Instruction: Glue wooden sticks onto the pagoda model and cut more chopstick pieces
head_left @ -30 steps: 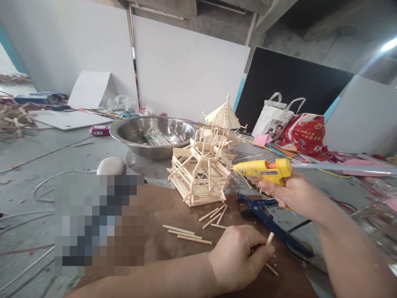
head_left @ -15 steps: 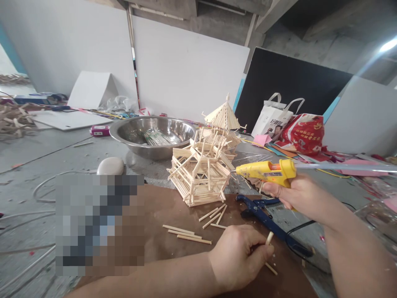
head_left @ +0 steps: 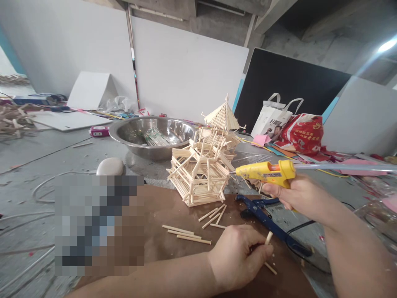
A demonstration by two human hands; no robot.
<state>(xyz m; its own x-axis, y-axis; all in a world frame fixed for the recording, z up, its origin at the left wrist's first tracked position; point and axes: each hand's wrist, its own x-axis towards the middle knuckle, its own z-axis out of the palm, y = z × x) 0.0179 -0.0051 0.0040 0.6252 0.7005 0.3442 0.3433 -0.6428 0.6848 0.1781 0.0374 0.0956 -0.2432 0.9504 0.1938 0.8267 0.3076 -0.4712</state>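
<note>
A tilted model tower of thin wooden sticks [head_left: 204,161] stands at the far edge of a brown sheet [head_left: 173,209]. My right hand [head_left: 294,194] is closed round a yellow glue gun [head_left: 266,171], whose nozzle points left at the tower and stops just short of it. Near the sheet's front, my left hand [head_left: 238,256] is pinched on a short wooden stick [head_left: 268,238] held upright. Several loose sticks [head_left: 189,234] lie on the sheet between my left hand and the tower.
Blue-handled cutters [head_left: 269,219] lie to the right of the sticks, under my right hand. A steel bowl [head_left: 151,134] sits behind the tower, a pale oval stone [head_left: 110,166] to its left. Bags [head_left: 291,124] and coloured paper crowd the right. A blurred patch covers the lower left.
The glue gun has dropped a little and shifted slightly right. My left hand has kept its hold on the stick almost without moving.
</note>
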